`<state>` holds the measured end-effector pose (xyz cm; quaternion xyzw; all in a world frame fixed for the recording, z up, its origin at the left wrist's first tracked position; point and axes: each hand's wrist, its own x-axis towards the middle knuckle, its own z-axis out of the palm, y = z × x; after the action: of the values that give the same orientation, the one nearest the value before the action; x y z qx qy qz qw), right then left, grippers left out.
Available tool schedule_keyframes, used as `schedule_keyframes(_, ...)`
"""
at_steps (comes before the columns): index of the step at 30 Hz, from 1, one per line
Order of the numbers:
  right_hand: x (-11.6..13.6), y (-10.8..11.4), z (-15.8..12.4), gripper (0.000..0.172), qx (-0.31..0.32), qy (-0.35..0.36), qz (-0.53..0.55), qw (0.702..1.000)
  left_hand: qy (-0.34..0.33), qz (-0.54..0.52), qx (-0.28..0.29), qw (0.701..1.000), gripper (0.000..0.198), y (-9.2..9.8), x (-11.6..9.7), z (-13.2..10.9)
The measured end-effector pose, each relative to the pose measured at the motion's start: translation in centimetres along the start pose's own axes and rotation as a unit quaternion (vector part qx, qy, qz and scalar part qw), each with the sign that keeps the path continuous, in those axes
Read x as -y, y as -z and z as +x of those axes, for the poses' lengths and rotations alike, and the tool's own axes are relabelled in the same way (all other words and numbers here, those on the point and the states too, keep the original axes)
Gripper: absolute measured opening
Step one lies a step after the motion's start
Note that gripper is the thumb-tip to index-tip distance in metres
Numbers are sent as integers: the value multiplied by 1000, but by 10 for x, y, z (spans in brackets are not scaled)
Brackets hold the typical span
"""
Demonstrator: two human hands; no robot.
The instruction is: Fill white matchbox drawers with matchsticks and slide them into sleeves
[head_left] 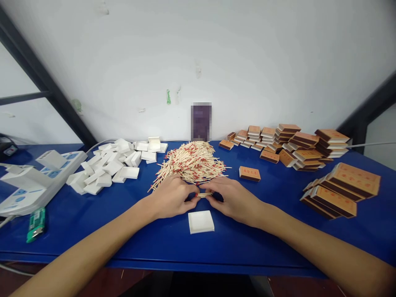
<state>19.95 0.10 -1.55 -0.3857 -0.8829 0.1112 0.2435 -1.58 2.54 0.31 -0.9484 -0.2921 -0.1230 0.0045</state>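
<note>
My left hand (173, 198) and my right hand (232, 199) meet at the middle of the blue table (123, 231). Both pinch a small bundle of red-tipped matches (204, 194) held level between their fingertips. Just behind them lies a big loose heap of matches (193, 163). An open white matchbox tray (201, 221) lies flat in front of the hands, close to the table's front edge, with nothing visible in it.
A pile of white trays (111, 167) lies at the left. Orange matchboxes are stacked at the back right (297, 146) and right (340, 189); a single one (249, 173) lies near my right hand. White power strips (34, 181) and a green lighter (36, 223) are at far left.
</note>
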Motion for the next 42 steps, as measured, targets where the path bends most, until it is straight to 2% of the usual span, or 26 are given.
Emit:
schedule_keyframes(3,1,-1,0,31,-16,-1,-16,1000,9,5,-3,1000,17,-1,1,0)
schedule_keyframes(7,1,-2,2,12,-16,28,-5,999,18,-7,3,1000,17,-1,1,0)
schedule_keyframes(12,2,-4,4,17,-20,61,12,998,21,-26,2,999,15,1,2,0)
schedule_keyframes(18,0,-9,4,18,-40,65,-14,997,17,-18,11,1000,17,2,4,0)
schedule_keyframes(22,-1,-10,4,17,-56,80,-10,995,25,-1,16,1000,16,1,3,0)
schedule_keyframes(28,0,-7,4,11,-50,64,-21,996,34,6,14,999,14,-2,1,-1)
schedule_keyframes(32,-1,-9,5,11,-58,66,-31,996,36,-19,15,999,14,-2,2,-1)
schedule_keyframes(35,1,-6,5,10,-89,70,8,993,40,-56,-3,998,12,2,3,0)
schedule_keyframes(39,15,3,1,9,-97,56,92,989,5,-117,-33,993,9,14,-1,-4)
schedule_keyframes(42,30,8,-6,9,-69,48,125,989,-50,-145,-14,988,8,22,-6,-11)
